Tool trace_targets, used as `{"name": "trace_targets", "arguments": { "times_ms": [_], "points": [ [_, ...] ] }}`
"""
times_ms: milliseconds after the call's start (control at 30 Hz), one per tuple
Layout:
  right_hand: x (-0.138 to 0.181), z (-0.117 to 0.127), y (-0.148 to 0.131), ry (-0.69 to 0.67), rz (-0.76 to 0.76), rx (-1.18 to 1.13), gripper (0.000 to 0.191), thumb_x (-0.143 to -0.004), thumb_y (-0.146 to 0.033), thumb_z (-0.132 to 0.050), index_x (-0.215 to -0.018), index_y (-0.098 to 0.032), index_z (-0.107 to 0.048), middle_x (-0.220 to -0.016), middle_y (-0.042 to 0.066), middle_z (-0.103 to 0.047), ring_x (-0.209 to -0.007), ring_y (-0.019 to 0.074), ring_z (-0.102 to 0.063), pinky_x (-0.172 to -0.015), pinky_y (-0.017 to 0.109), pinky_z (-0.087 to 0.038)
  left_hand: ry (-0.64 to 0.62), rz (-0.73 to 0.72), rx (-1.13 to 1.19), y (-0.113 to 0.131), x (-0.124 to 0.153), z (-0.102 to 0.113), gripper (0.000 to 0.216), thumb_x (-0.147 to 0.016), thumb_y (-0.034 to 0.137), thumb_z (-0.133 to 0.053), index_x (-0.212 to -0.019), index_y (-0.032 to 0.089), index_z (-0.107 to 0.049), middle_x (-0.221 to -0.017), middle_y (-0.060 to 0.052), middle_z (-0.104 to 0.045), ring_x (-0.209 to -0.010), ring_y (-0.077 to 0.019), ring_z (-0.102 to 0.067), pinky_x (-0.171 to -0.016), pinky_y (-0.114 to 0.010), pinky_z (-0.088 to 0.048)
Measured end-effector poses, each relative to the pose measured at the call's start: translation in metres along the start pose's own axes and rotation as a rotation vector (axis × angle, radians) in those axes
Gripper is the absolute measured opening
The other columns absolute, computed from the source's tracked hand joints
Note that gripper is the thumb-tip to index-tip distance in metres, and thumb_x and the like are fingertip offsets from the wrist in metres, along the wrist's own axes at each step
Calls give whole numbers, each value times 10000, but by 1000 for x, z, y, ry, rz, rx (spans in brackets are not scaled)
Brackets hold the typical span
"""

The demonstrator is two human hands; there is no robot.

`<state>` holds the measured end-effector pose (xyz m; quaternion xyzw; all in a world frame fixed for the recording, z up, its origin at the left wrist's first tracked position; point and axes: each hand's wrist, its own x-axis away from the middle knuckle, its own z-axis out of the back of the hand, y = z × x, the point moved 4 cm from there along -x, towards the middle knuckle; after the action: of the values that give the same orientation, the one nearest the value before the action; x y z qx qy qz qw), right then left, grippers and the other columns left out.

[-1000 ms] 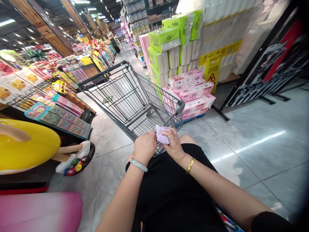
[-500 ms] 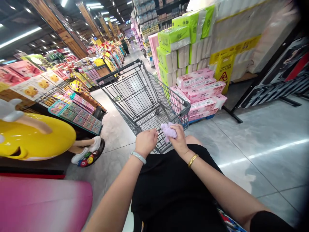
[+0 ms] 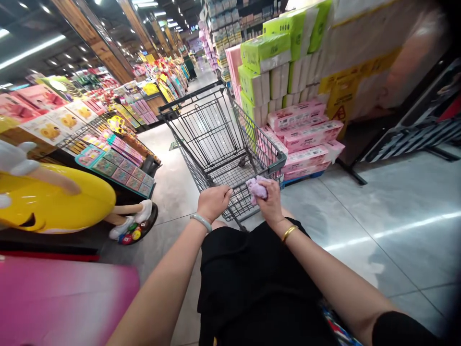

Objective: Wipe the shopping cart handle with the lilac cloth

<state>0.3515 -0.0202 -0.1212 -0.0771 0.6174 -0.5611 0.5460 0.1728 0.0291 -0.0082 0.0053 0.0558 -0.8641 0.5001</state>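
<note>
A grey wire shopping cart (image 3: 236,166) stands in front of me with only its own wire folds and base showing inside. My left hand (image 3: 213,201), a bracelet at its wrist, is closed around the cart's near top bar. Beside it on the right, my right hand (image 3: 271,198) grips a crumpled, fluffy lilac cloth (image 3: 257,189). The cloth lies against the same bar, and part of it is hidden by my fingers. Whether the right fingers also touch the bar, I cannot tell.
Pink tissue packs (image 3: 309,137) and green-white paper packs (image 3: 266,53) are stacked right of the cart. A yellow mascot figure (image 3: 72,197) and a snack display (image 3: 120,173) stand on the left. Black rack feet (image 3: 355,175) stick out at the right.
My hands have drawn slightly apart along the cart's near bar, the left one leftward, the right one rightward with the cloth. The cart and surroundings appear shifted a little to the right.
</note>
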Motion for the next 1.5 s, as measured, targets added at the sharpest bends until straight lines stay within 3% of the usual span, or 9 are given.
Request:
{"name": "trace_targets", "arguments": {
  "times_ms": [200,333,433,533,633,867,1333,1433,1500],
  "points": [
    [13,-23,0,-234,61,-5,511,-678,-54,-608,-1143,-261,-640,-1190,88,-536,-1150,272,-552,-1021,486,-503,6,-15,30,-5,-7,0,411,-1045,437,-325,-1000,257,-692,-952,-45,-753,-929,-209,-682,-798,-303,-439],
    [5,-17,-3,-198,107,3,534,-733,-86,-632,-1227,-287,-619,-1300,92,-495,-1245,279,-510,-1072,491,-461,131,-1,50,-1,-1,-3,386,-1034,379,-374,-1325,265,-600,-1299,-85,-678,-1255,-245,-564,-1079,-386,-355],
    [4,-21,-3,-297,207,27,511,-751,-69,-623,-1221,-268,-646,-1282,97,-517,-1210,273,-521,-1044,471,-473,271,78,56,7,11,-13,427,-1001,315,-442,-1415,277,-540,-1479,-79,-554,-1391,-270,-442,-1175,-447,-254],
    [13,-31,-2,-375,257,65,493,-756,-11,-579,-1174,-250,-686,-1226,100,-555,-1155,261,-534,-1002,452,-492,331,103,76,12,20,-31,528,-972,286,-490,-1499,268,-461,-1545,-86,-480,-1438,-292,-379,-1204,-478,-207],
    [21,-45,-8,-402,295,96,461,-813,-32,-569,-1199,-252,-689,-1274,104,-552,-1195,265,-508,-1030,454,-469,382,92,103,9,23,-42,542,-976,241,-464,-1515,300,-444,-1517,-72,-510,-1402,-277,-420,-1177,-471,-243],
    [27,-67,-10,-456,432,168,356,-922,-72,-517,-1145,-262,-718,-1209,104,-593,-1133,251,-512,-1024,455,-485,371,46,135,4,21,-39,587,-912,173,-515,-1488,285,-482,-1450,-70,-566,-1312,-263,-485,-1141,-458,-277],
    [12,-13,25,-371,303,175,356,-884,-118,-547,-1133,-291,-733,-1215,82,-588,-1126,261,-566,-960,452,-534,460,109,211,10,20,-33,479,-858,180,-582,-1327,274,-603,-1292,-67,-636,-1225,-267,-525,-1136,-451,-298],
    [3,0,29,-274,248,160,415,-849,-96,-553,-1176,-293,-715,-1251,87,-559,-1169,287,-548,-994,504,-515,463,197,238,20,12,-25,330,-866,210,-594,-1190,242,-651,-1268,-77,-655,-1260,-280,-513,-1174,-489,-246],
    [-1,4,31,-300,241,157,446,-805,-64,-547,-1151,-284,-720,-1240,86,-560,-1155,287,-553,-984,506,-524,456,209,252,34,2,-19,294,-870,216,-596,-1159,220,-647,-1300,-86,-651,-1313,-284,-487,-1201,-507,-197]
  ]
}}
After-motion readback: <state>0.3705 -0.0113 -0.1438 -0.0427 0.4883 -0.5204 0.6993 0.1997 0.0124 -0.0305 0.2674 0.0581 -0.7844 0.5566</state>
